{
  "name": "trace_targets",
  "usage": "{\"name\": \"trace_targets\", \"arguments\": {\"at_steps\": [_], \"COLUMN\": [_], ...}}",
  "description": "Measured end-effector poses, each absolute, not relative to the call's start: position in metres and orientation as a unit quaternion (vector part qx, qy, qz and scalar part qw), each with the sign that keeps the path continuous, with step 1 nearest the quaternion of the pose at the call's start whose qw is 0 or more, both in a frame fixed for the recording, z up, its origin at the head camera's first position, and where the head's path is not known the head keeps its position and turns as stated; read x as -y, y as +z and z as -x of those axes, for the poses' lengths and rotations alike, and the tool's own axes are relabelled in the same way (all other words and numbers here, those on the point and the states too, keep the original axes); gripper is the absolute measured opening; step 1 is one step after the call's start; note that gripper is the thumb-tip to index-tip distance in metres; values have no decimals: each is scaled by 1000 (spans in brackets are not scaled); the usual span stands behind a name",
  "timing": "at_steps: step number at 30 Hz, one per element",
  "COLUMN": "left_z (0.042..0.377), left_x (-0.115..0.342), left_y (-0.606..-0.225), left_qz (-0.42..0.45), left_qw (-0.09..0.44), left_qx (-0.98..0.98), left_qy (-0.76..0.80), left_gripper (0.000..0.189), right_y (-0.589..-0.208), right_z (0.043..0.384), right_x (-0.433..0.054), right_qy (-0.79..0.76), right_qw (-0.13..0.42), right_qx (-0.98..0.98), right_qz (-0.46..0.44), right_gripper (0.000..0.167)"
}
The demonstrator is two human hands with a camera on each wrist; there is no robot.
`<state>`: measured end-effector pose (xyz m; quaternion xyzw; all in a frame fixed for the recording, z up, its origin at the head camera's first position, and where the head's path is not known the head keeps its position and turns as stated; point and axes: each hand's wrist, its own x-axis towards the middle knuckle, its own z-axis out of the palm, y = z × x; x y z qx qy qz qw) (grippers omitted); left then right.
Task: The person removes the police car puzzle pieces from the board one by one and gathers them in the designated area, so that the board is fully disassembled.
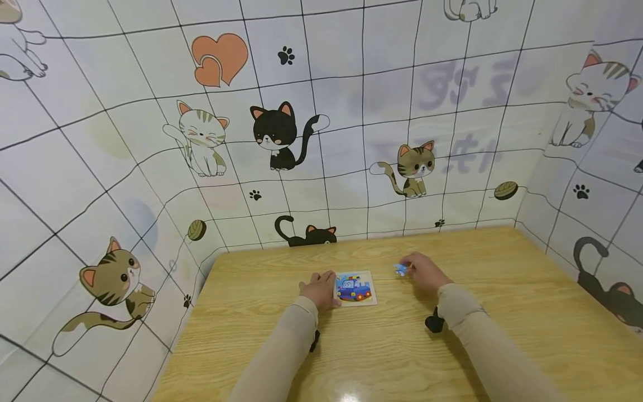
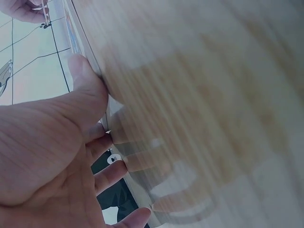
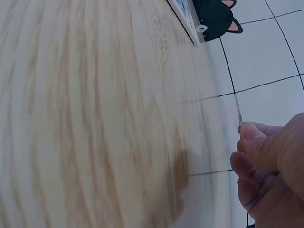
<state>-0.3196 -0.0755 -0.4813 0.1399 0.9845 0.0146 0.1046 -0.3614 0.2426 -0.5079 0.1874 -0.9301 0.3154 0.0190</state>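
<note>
Looking at a picture board (image 1: 354,288) lying flat on the counter (image 1: 241,335), showing a blue truck with eyes and round wheels. Resting the left hand (image 1: 318,290) against the left side of the board, spreading the fingers and making that grip wide. Pinching a little light-blue piece (image 1: 400,269) in the right hand (image 1: 424,273), to the right of the board and apart from it, making that grip narrow around the piece. Wearing tan sleeves (image 1: 497,340) and reaching in from the near side of the board. Seeing a white wall (image 1: 346,139) with black lines behind the board. Spotting a black cat (image 1: 311,235) behind the board to its left, a striped cat (image 1: 416,167) behind it to its right, and an orange heart (image 1: 233,56) much higher than the board, over to its left.
</note>
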Motion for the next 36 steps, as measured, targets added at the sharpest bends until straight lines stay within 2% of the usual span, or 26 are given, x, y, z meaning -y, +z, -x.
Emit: {"name": "trace_targets", "arguments": {"at_steps": [19,27,36], "left_z": [334,333,328], "left_x": [77,77,77], "left_y": [-501,-500,-492], "left_qz": [-130,-128,-127], "left_qw": [102,105,116], "left_qx": [-986,-986,-985], "left_qy": [7,10,18], "left_gripper": [87,86,86], "right_y": [-512,-516,-521], "right_z": [361,363,363], "right_x": [-270,-287,-305], "right_qy": [308,303,294], "right_qw": [22,53,26], "right_qx": [935,935,942], "right_qz": [-174,-177,-160], "right_gripper": [28,26,25]}}
